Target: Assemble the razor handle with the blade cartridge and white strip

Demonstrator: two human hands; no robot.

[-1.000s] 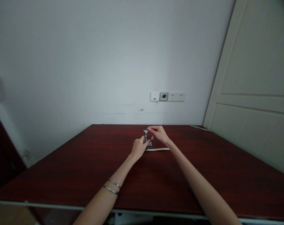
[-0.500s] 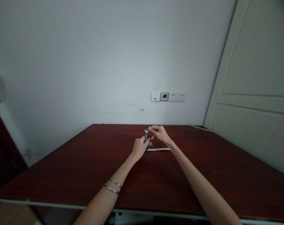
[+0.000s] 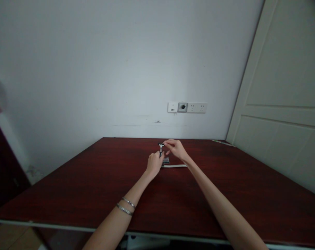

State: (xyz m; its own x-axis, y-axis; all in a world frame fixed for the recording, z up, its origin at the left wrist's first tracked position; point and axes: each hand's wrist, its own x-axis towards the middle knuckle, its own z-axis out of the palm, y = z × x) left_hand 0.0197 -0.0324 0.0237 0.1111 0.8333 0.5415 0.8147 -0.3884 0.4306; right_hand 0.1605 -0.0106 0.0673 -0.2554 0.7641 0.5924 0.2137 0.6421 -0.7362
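A small metal razor point(image 3: 161, 148) stands upright over the far middle of the dark red table point(image 3: 95, 184). My left hand point(image 3: 154, 164) is closed around its handle from the left. My right hand point(image 3: 175, 148) pinches the razor's head from the right with fingertips together. A small dark pack point(image 3: 166, 160) lies on the table just behind my hands. A flat white strip point(image 3: 174, 166) lies beside it, under my right wrist. Two thin bracelets point(image 3: 125, 206) sit on my left forearm.
A white wall with a row of sockets point(image 3: 187, 107) stands behind the table. A pale door point(image 3: 282, 97) is on the right. A dark cabinet point(image 3: 1, 166) stands at the left edge. The table's near edge point(image 3: 69, 227) has a light trim.
Both hands and the razor have stayed in nearly the same place; my left hand has shifted slightly closer to the razor handle.
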